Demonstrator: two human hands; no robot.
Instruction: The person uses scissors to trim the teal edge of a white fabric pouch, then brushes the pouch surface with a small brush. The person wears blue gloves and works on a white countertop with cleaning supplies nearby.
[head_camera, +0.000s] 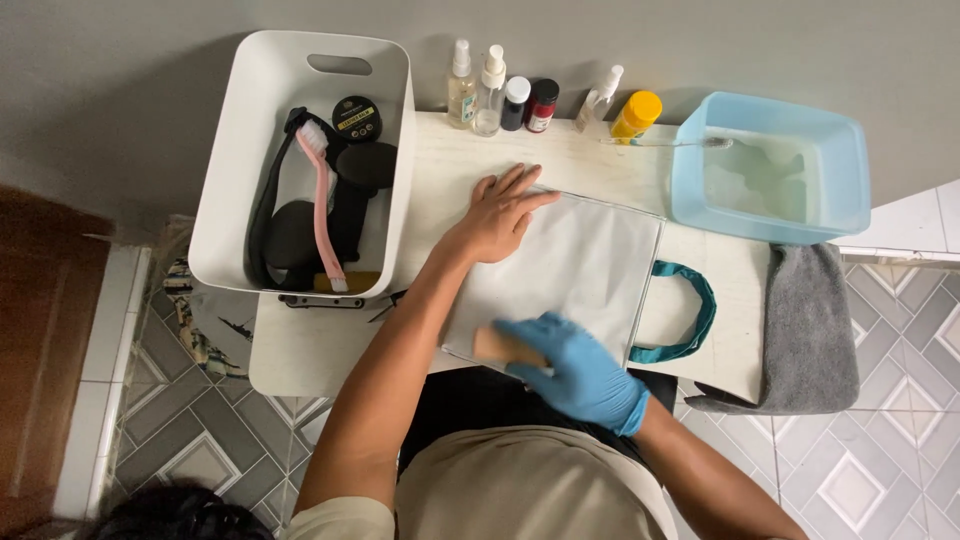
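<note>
Tote bag (570, 270) lies flat mid-surface, so I'd keep my bare left hand (500, 215) spread flat, pinning its far-left corner, while my gloved right hand (575, 370), closed on what looks like a small brush (497, 346), scrubs the near edge.

white bag (570, 265) | teal handles (690, 310) | blue glove (575, 370) | grey towel (810, 330)

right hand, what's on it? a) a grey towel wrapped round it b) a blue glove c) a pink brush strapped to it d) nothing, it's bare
b: the right hand wears a blue glove and grips a small tan block on the white bag, while the left hand lies bare and flat on the bag.
</note>
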